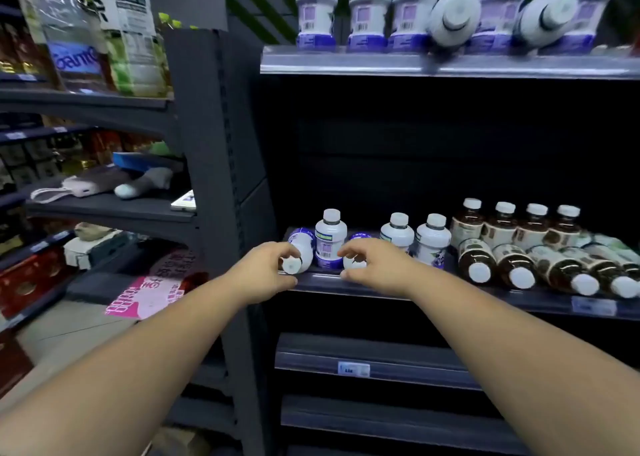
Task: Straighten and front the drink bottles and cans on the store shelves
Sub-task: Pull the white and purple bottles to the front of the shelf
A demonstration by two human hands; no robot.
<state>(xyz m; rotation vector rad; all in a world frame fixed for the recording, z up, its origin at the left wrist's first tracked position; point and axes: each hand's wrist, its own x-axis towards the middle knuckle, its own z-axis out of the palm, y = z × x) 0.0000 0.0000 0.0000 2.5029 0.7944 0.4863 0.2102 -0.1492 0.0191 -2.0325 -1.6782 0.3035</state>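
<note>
A retail shop is indicated: dark metal shelving (221, 164) is stocked with rows of identical drink bottles (398, 12), and price tags (354, 369) are fixed to shelf edges.

Dark metal shelving (221, 150), pale tiled floor (69, 331), pink floor sticker (152, 296)

Left shelf: white power bank (80, 188) with strap, blue box (138, 161), grey sock (145, 182). Floor: pink poster (149, 298).

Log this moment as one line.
left hand on toppled white bottle | right hand on second toppled bottle | neither stood up yet
</note>
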